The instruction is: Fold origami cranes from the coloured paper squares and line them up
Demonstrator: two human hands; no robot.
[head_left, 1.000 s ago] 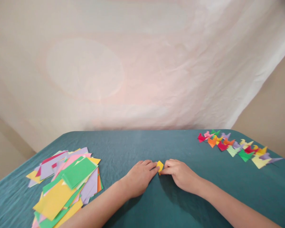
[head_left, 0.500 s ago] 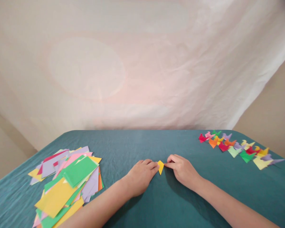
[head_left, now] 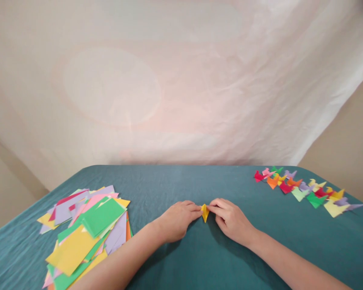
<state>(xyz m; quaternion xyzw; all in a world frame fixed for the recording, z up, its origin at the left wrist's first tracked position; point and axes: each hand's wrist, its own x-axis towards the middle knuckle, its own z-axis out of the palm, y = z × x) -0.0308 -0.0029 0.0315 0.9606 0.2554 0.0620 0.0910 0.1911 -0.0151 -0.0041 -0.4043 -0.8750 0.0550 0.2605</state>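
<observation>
Head view: left hand and right hand pinch yellow paper, long axis front-to-back, tip pointing nearward.

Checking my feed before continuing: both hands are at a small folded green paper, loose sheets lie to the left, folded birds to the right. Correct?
Not quite: the head view shows the small folded paper is yellow, not green. The left hand and right hand are at it, loose sheets left, folded birds right.
</observation>
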